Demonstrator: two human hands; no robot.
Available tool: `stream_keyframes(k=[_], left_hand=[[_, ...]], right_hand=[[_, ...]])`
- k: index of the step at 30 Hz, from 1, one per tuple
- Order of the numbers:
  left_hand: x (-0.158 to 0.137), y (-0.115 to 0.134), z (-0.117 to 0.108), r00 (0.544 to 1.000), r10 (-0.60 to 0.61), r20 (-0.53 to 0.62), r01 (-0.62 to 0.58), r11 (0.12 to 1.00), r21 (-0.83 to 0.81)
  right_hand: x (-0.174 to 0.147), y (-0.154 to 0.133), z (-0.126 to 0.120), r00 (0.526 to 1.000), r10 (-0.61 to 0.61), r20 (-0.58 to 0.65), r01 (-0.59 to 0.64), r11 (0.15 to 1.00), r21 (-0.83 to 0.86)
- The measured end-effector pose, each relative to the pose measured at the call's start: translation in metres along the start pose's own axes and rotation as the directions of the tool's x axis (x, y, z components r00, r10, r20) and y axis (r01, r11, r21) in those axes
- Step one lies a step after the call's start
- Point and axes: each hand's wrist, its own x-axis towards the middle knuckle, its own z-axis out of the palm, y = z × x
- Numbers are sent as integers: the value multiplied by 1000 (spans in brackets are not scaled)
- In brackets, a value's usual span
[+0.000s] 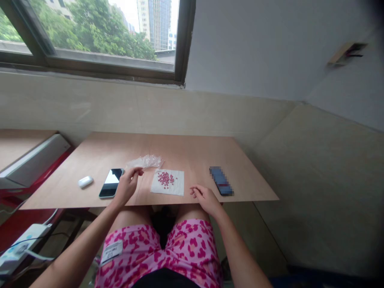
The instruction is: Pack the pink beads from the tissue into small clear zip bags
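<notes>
A white paper napkin (179, 187) lies near the table's front edge, with many small pink-red beads or pellets (166, 180) spread over its middle. Left of it, my left hand (129, 182) is raised over the table with its fingers drawn together; anything in them is too small to make out. Just beyond that hand is a crumpled clear plastic bag (147, 161). My right hand (205, 197) hovers at the front edge, right of the napkin, its fingers loosely bent and slightly apart, with nothing visible in them.
A phone (111, 183) lies beside my left hand, with a white earbud case (85, 182) farther left. Another phone (221, 181), blurred out, is on the right of the wooden table (168, 146). A power strip (22, 250) with cables sits at lower left.
</notes>
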Motion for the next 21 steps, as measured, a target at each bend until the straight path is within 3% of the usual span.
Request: stream_keyframes(k=[3,7,10,12,16,21], left_hand=[[-37,25,17,981,-21,194,67,970,-234],[-76,57,40,919,-48,391,228,874,-428],[-93,78,52,876,-64,479,325,811,-487],[-99,86,57,854,-43,518,350,784,-513],[-108,75,67,840,-11,543,379,728,-571],[-116,47,82,820,-13,573,419,696,-583]], right_hand=[[-1,-3,9,999,-32,4,32,998,50],[-7,-19,29,997,-68,28,65,990,121],[-13,-33,48,997,-28,73,3,947,321],[-17,-42,59,989,-12,146,-65,858,510],[-25,-53,75,963,-7,269,-204,636,744],[-25,-56,85,902,23,431,-389,474,790]])
